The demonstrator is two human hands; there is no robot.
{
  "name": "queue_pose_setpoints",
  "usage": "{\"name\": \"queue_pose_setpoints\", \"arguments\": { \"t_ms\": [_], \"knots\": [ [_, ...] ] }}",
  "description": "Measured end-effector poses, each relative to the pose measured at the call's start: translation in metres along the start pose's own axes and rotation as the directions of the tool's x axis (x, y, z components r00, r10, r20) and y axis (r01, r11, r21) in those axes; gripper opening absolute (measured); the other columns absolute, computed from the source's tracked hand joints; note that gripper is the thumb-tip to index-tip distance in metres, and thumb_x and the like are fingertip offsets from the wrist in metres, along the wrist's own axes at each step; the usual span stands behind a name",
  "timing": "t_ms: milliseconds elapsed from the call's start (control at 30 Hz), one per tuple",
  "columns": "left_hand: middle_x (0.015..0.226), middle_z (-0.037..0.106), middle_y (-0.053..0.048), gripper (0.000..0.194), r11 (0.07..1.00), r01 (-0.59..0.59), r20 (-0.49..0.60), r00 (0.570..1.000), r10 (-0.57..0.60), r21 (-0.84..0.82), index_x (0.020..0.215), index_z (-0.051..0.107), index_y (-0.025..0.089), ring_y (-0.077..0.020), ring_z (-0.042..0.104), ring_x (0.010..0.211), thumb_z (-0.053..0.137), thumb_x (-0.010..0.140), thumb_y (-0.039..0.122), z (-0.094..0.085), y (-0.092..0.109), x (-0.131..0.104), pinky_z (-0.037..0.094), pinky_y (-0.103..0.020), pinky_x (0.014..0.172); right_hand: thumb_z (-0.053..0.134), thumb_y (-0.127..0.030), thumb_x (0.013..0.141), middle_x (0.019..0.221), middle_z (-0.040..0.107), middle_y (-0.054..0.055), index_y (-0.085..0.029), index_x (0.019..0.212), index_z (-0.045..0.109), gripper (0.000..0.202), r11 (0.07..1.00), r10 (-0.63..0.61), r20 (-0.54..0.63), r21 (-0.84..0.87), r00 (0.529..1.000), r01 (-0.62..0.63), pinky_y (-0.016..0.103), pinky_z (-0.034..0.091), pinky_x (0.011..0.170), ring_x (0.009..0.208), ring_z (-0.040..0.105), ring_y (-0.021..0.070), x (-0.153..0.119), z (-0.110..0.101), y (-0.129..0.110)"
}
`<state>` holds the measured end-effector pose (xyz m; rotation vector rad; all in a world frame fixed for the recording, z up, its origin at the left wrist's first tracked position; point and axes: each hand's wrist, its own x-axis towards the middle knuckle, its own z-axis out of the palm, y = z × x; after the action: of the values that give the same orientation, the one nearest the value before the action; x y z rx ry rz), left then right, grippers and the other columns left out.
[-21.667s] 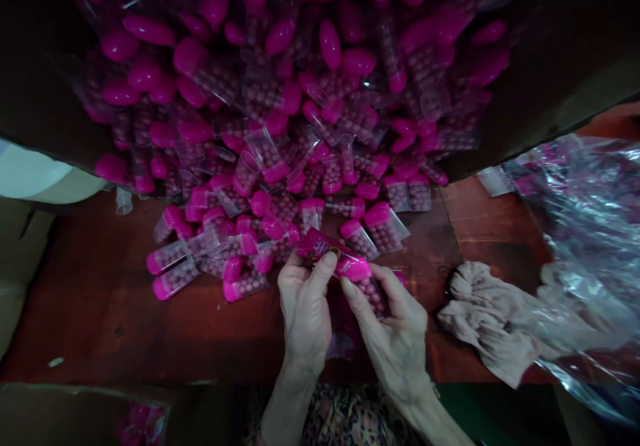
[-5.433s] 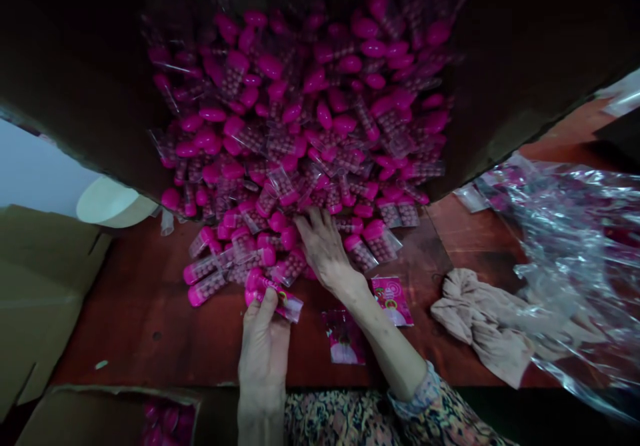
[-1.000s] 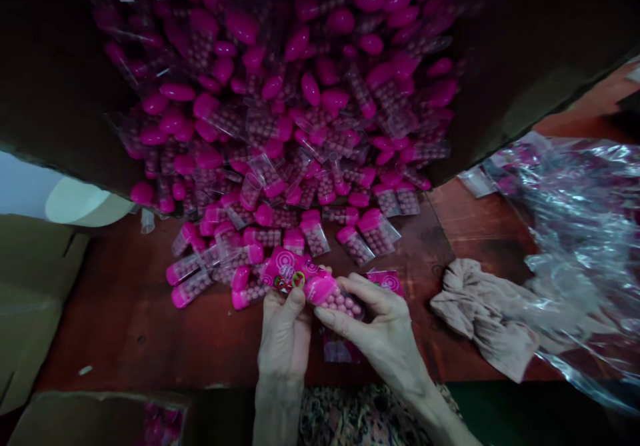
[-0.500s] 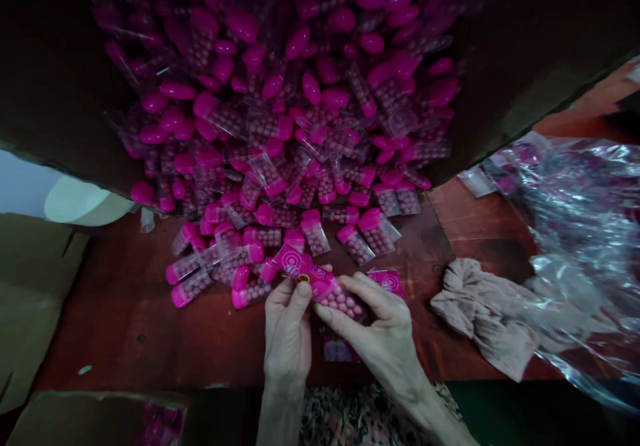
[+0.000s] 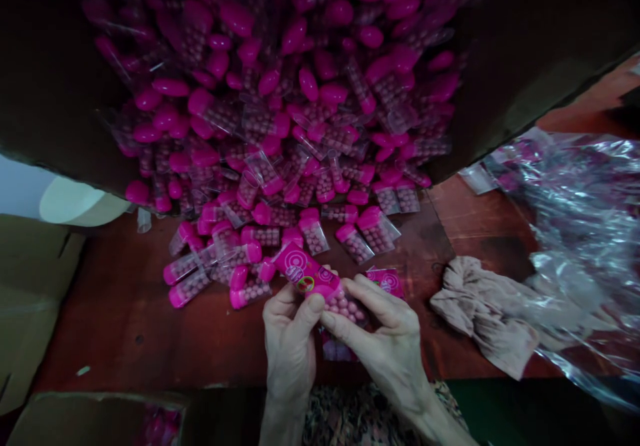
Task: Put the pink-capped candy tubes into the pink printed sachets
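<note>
While the left hand (image 5: pixel 290 336) pinches a printed sleeve (image 5: pixel 306 267) against the bead-filled bottle (image 5: pixel 346 305) clamped in the right hand (image 5: pixel 393 343), left of the crumpled cloth (image 5: pixel 485 313), keeping them aligned seems wise to me.

The person's left forearm (image 5: pixel 284 416) rises almost straight from the bottom edge of the view, while the right forearm (image 5: pixel 437 416) slants in from the lower right. The left hand (image 5: pixel 289 336) and right hand (image 5: pixel 387 339) come together in pinching grips. The left thumb (image 5: pixel 309 313) points up and rightward above curled fingers (image 5: pixel 280 303); the right thumb (image 5: pixel 343 326) reaches up and leftward, its tip near the other's.
</note>
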<state>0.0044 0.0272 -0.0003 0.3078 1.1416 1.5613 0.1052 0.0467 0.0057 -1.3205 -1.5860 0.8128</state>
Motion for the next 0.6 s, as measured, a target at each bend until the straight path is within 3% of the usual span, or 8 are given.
{"name": "queue_pose_setpoints", "arguments": {
  "t_ms": [167, 267, 367, 433, 533, 600],
  "knots": [
    [0.086, 0.074, -0.010, 0.024, 0.997, 0.082, 0.083, 0.993, -0.082, 0.003, 0.088, 0.074, 0.020, -0.0234, 0.068, 0.083, 0.074, 0.065, 0.023, 0.000, 0.001, 0.000, 0.051, -0.037, 0.082, 0.065, -0.027, 0.077, 0.067, 0.066, 0.002, -0.022, 0.092, 0.068, 0.016, 0.985, -0.156, -0.089, -0.093, 0.984, 0.147, 0.029, 0.054, 0.054, 0.061, 0.063, 0.0183, -0.006, 0.001, 0.000],
    [0.086, 0.073, -0.010, 0.024, 0.995, 0.097, 0.073, 0.993, -0.095, -0.023, 0.089, 0.074, 0.020, -0.0233, 0.068, 0.080, 0.074, 0.065, 0.024, -0.001, 0.002, 0.002, 0.052, -0.038, 0.079, 0.066, -0.025, 0.076, 0.066, 0.065, 0.002, -0.021, 0.094, 0.067, 0.019, 0.983, -0.176, -0.054, -0.062, 0.983, 0.172, 0.027, 0.053, 0.053, 0.061, 0.062, 0.0178, -0.005, 0.000, 0.001],
    [0.083, 0.074, -0.008, 0.019, 0.995, 0.076, -0.013, 0.997, -0.077, -0.064, 0.083, 0.074, 0.020, -0.0228, 0.068, 0.079, 0.074, 0.064, 0.026, -0.002, 0.003, 0.005, 0.052, -0.037, 0.078, 0.070, -0.036, 0.073, 0.079, 0.068, 0.002, -0.022, 0.097, 0.066, 0.028, 0.997, -0.070, 0.096, 0.017, 0.993, 0.069, 0.025, 0.053, 0.059, 0.069, 0.064, 0.0175, -0.001, -0.002, 0.003],
    [0.079, 0.074, -0.008, 0.016, 0.996, 0.056, -0.050, 0.997, -0.059, -0.066, 0.078, 0.074, 0.019, -0.0225, 0.068, 0.078, 0.074, 0.064, 0.027, -0.002, 0.003, 0.008, 0.052, -0.037, 0.079, 0.068, -0.038, 0.075, 0.084, 0.068, 0.001, -0.023, 0.099, 0.063, 0.029, 0.998, 0.046, 0.218, 0.041, 0.975, -0.056, 0.024, 0.051, 0.062, 0.072, 0.064, 0.0160, 0.001, -0.003, 0.004],
    [0.079, 0.073, -0.007, 0.016, 0.999, 0.011, -0.047, 0.999, -0.013, -0.046, 0.076, 0.073, 0.019, -0.0227, 0.068, 0.078, 0.076, 0.062, 0.027, -0.001, 0.005, 0.010, 0.052, -0.038, 0.080, 0.055, -0.036, 0.086, 0.066, 0.060, -0.003, -0.020, 0.084, 0.059, 0.017, 0.982, 0.163, 0.355, 0.037, 0.921, -0.188, 0.019, 0.041, 0.047, 0.054, 0.054, 0.0106, 0.000, -0.002, 0.005],
    [0.080, 0.074, -0.007, 0.018, 1.000, -0.014, -0.034, 0.999, 0.013, -0.028, 0.077, 0.074, 0.020, -0.0223, 0.068, 0.078, 0.076, 0.061, 0.027, 0.000, 0.005, 0.010, 0.052, -0.037, 0.079, 0.047, -0.036, 0.090, 0.059, 0.051, -0.004, -0.019, 0.075, 0.055, 0.024, 0.976, 0.175, 0.403, 0.049, 0.898, -0.212, 0.019, 0.035, 0.042, 0.049, 0.046, 0.0091, -0.002, -0.002, 0.004]
  ]
}}
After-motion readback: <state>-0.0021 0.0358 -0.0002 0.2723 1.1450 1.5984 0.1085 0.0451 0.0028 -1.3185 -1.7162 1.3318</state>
